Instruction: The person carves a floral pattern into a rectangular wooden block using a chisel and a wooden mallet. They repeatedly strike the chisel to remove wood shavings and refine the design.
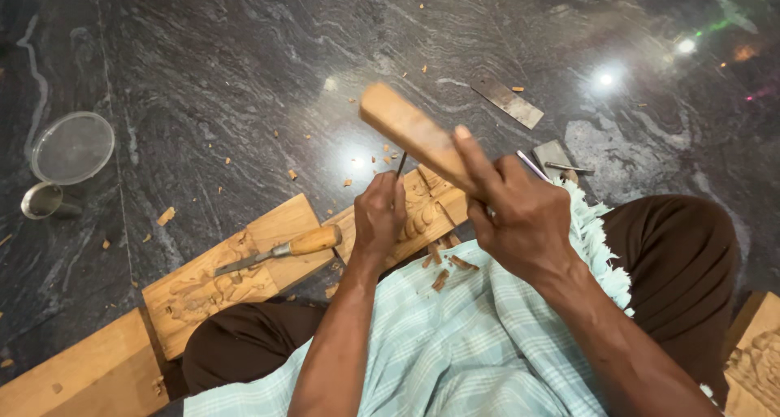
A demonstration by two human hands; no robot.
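Observation:
My right hand (520,214) grips a wooden mallet (410,133), its thick end raised up and to the left over the work. My left hand (379,214) is closed around a thin metal chisel (400,164) that stands upright on a carved wooden plank (426,206). The plank rests across my lap and carries relief carving under the chisel tip. Wood chips (443,267) lie on the light checked cloth (479,328) covering my legs.
A second chisel with a wooden handle (284,250) lies on the carved plank section (203,291) to the left. A round lid (71,147) and small metal cup (42,200) sit far left. Flat metal pieces (509,102) and a sharpening stone (554,157) lie beyond. Another carved piece (756,368) is at right.

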